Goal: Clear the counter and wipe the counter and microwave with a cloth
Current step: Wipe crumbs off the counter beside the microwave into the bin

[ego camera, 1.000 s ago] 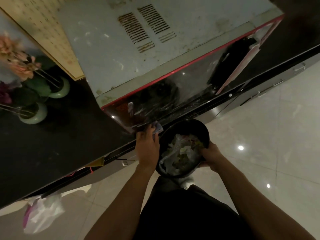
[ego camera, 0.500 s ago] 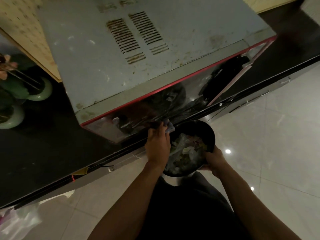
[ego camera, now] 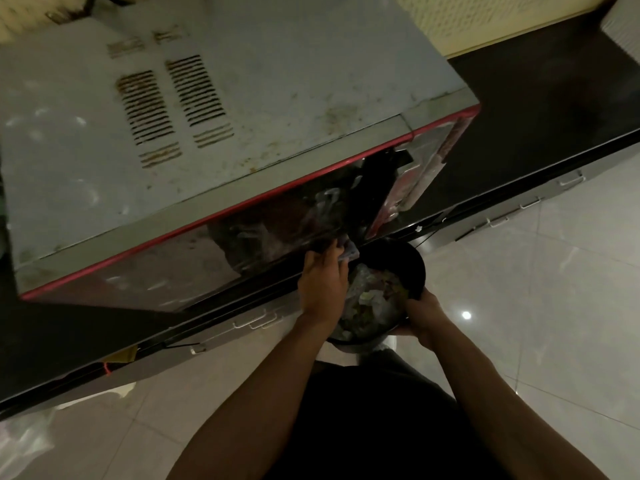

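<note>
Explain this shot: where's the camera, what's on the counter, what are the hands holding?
No robot: a person wears one wide-angle camera on the head, looking down at their bare hands. The grey box with red trim is a microwave, standing on a dark counter. The left hand holds a small cloth at the counter's front edge, by the microwave door. The right hand grips the rim of a round black bin full of scraps, held beside the counter edge above the tiled floor.
</note>
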The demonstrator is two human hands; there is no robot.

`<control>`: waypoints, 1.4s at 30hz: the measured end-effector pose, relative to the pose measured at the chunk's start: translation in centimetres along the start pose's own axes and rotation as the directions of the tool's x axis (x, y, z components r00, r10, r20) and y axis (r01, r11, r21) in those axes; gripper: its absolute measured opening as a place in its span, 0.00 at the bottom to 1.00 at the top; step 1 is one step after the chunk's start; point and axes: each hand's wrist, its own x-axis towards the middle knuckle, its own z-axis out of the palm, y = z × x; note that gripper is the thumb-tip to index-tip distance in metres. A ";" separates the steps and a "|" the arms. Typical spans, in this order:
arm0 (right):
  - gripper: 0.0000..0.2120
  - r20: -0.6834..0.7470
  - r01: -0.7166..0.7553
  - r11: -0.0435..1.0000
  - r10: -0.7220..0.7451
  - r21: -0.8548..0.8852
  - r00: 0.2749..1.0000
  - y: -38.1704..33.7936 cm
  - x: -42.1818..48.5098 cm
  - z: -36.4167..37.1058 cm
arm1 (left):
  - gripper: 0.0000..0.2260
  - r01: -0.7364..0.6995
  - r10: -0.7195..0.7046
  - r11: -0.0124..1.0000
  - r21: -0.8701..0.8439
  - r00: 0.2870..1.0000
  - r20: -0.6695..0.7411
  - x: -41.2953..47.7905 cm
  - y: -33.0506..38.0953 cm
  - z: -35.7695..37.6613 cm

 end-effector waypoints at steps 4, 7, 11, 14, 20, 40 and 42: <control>0.30 0.004 0.014 0.995 -0.014 -0.096 1.000 -0.7 2.2 -2.5 | 0.11 -0.052 0.052 0.997 0.063 0.999 0.003 1.0 1.7 2.6; 0.32 0.015 0.035 0.989 -0.034 -0.143 0.999 -1.9 2.9 -4.3 | 0.11 -0.030 0.029 0.997 0.077 0.999 0.020 1.1 2.8 4.1; 0.30 0.058 0.024 0.988 -0.015 -0.154 0.998 -3.5 3.0 -5.6 | 0.10 -0.028 0.030 0.996 0.090 0.999 -0.016 0.8 2.9 4.9; 0.27 0.096 0.016 0.984 0.001 -0.175 0.995 -4.3 3.8 -6.4 | 0.09 -0.026 0.033 0.993 0.111 0.998 -0.058 0.6 3.2 5.7; 0.26 0.139 0.034 0.976 -0.004 -0.216 0.990 -4.7 4.2 -8.0 | 0.08 -0.025 0.041 0.990 0.142 0.993 -0.108 0.6 4.9 7.9; 0.35 0.238 0.119 0.928 -0.033 -0.354 0.971 -1.5 2.6 -2.2 | 0.12 0.069 -0.052 0.994 -0.082 0.980 0.190 -5.7 -2.9 -5.6; 0.31 0.274 0.137 0.925 -0.038 -0.353 0.961 -1.6 1.3 0.0 | 0.11 0.195 -0.190 0.979 -0.065 0.979 0.078 -8.3 -5.9 -8.3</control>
